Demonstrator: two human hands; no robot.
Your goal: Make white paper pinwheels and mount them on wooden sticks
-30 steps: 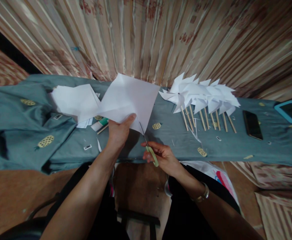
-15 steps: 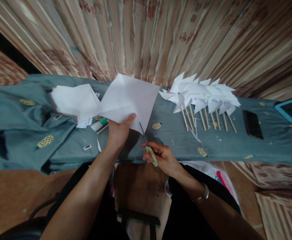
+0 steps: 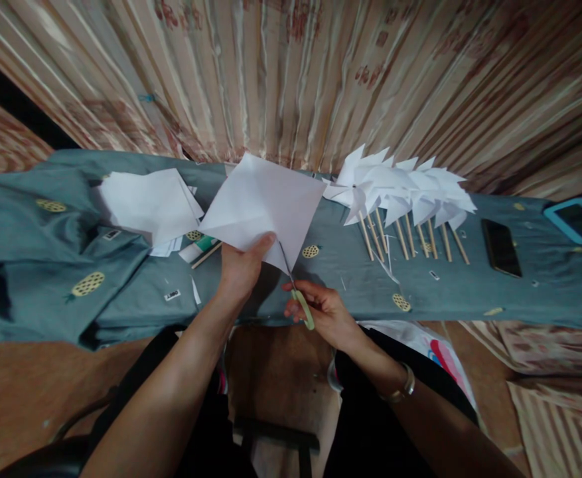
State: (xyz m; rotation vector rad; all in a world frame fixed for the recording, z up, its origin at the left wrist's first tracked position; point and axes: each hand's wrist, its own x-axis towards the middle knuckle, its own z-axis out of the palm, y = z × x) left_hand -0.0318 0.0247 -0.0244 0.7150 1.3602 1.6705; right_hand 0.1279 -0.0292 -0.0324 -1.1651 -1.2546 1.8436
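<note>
My left hand (image 3: 245, 265) grips a white square sheet of paper (image 3: 265, 199) by its near edge, thumb on top and fingers hidden beneath. Crease lines run across the sheet, which is held up over the cloth. In my right hand (image 3: 320, 309) are scissors (image 3: 301, 305) with pale green handles, fingers through the loops. Their blades lie at the paper's near corner, pointing in toward its middle. Left of the sheet lies a pile of white paper (image 3: 151, 202). A green and white tube (image 3: 198, 247) and a thin stick (image 3: 207, 254) rest by my left hand.
Several white paper pinwheels (image 3: 405, 182) on wooden sticks lie in a row to the right. Beyond them are a dark phone (image 3: 501, 247) and a blue-framed device (image 3: 579, 221). Paper scraps (image 3: 196, 291) dot the green cloth (image 3: 136, 292). A pleated curtain (image 3: 271, 79) hangs behind.
The paper has shifted slightly right and toward me, with my left hand moving along. My right hand and the scissors stay nearly in place at the near corner.
</note>
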